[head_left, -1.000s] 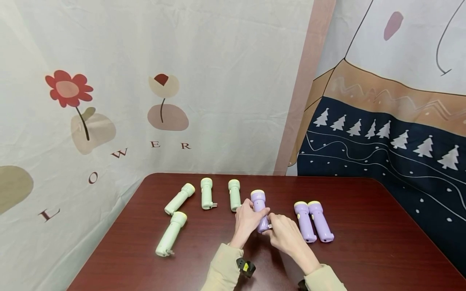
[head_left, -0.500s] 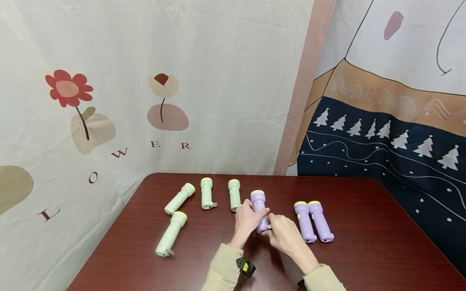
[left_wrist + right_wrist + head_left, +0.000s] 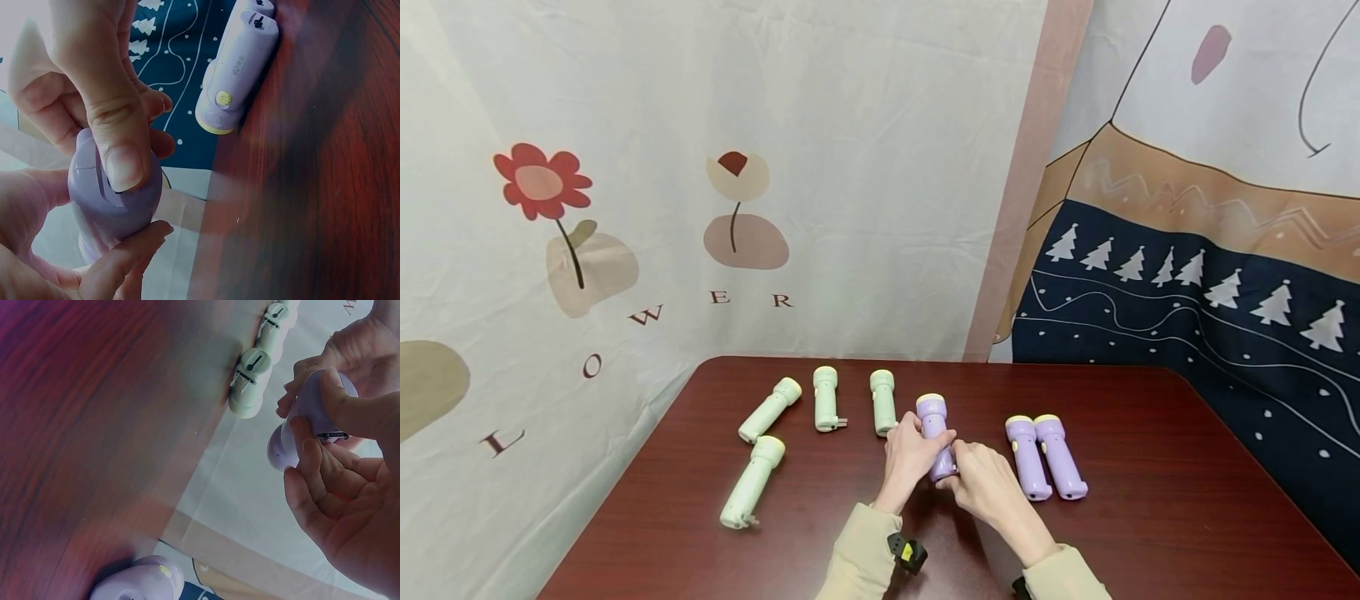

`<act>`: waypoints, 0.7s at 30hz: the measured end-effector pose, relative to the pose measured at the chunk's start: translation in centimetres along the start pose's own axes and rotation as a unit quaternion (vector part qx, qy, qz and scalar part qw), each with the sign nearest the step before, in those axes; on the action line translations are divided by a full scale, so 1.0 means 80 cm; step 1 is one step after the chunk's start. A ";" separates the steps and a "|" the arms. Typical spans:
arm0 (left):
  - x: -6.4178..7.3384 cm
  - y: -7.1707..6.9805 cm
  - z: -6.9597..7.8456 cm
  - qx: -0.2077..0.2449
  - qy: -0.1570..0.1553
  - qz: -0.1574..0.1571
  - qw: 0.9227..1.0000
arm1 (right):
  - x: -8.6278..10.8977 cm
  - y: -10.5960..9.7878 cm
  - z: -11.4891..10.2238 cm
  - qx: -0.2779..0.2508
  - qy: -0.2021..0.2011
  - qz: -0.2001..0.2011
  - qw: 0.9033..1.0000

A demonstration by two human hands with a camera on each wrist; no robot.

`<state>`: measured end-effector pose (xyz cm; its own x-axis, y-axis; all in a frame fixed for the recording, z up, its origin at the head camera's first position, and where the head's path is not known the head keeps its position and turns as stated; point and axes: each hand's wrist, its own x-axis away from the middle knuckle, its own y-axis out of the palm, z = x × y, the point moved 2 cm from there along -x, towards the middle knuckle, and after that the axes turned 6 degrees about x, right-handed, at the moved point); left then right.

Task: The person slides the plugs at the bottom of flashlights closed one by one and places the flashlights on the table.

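Observation:
Near the table's middle my left hand (image 3: pixel 907 457) grips a purple flashlight (image 3: pixel 932 414) around its body, its yellow-rimmed head facing away from me. My right hand (image 3: pixel 988 482) is at the near end of the same flashlight. In the left wrist view the right thumb (image 3: pixel 122 159) presses on the slotted end cap, while the left thumb and fingers hold the purple body (image 3: pixel 103 219) from both sides. The right wrist view shows metal plug prongs (image 3: pixel 332 435) at the flashlight's side, between the right thumb and index finger.
Two purple flashlights (image 3: pixel 1028 462) lie side by side to the right on the dark red table (image 3: pixel 1172 517). Several pale green flashlights (image 3: pixel 825 400) lie to the left and behind, some with prongs sticking out. A printed cloth (image 3: pixel 865 208) hangs behind the table.
The metal prongs that stuck out to the right of the held flashlight's end now show less. The right fingertips have shifted slightly there; the left hand keeps its grip.

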<state>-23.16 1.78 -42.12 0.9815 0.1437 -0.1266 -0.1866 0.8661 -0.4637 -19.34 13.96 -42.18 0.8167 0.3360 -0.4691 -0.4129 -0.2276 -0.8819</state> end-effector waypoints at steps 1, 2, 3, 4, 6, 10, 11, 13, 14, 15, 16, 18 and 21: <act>0.000 0.000 0.000 0.000 0.000 0.000 1.000 | 0.000 0.000 0.000 0.000 0.000 -0.001 1.000; 0.000 0.000 0.000 0.001 -0.001 0.000 1.000 | 0.000 0.000 0.000 0.000 0.000 -0.001 1.000; 0.000 0.000 0.000 0.001 0.000 0.000 1.000 | 0.000 0.000 0.000 0.001 0.001 -0.003 1.000; 0.000 0.000 0.000 0.001 0.000 0.000 1.000 | 0.000 0.000 0.000 0.001 0.001 -0.003 1.000; 0.000 0.000 -0.001 0.001 0.001 -0.001 1.000 | 0.000 -0.001 -0.001 0.002 0.002 -0.005 1.000; 0.000 0.001 -0.001 0.000 0.003 -0.001 1.000 | 0.000 -0.001 -0.001 0.001 0.002 -0.006 1.000; 0.000 0.001 -0.001 -0.001 0.004 -0.001 1.000 | 0.000 -0.001 -0.001 0.001 0.002 -0.006 1.000; -0.001 0.001 -0.001 0.000 0.003 -0.001 1.000 | -0.001 -0.001 -0.001 0.001 0.002 -0.005 1.000; -0.001 0.001 -0.001 0.000 0.003 -0.002 1.000 | -0.001 -0.001 -0.001 0.002 0.002 -0.004 1.000; -0.001 0.001 -0.001 0.000 0.003 -0.002 1.000 | -0.001 -0.001 -0.001 0.003 0.001 -0.003 1.000; -0.001 0.002 -0.001 0.000 0.004 -0.002 1.000 | -0.001 -0.001 -0.001 0.004 0.001 -0.002 1.000; -0.001 0.002 -0.001 -0.001 0.004 -0.003 1.000 | -0.001 -0.002 -0.001 0.006 0.000 -0.001 1.000; -0.001 0.002 0.000 0.001 0.003 -0.004 1.000 | 0.000 -0.002 0.000 0.009 -0.004 0.001 1.000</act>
<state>-23.26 1.88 -42.19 0.9826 0.1344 -0.1278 -0.1790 0.8677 -0.4638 -19.29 13.95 -42.02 0.8122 0.3434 -0.4717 -0.4222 -0.2120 -0.8814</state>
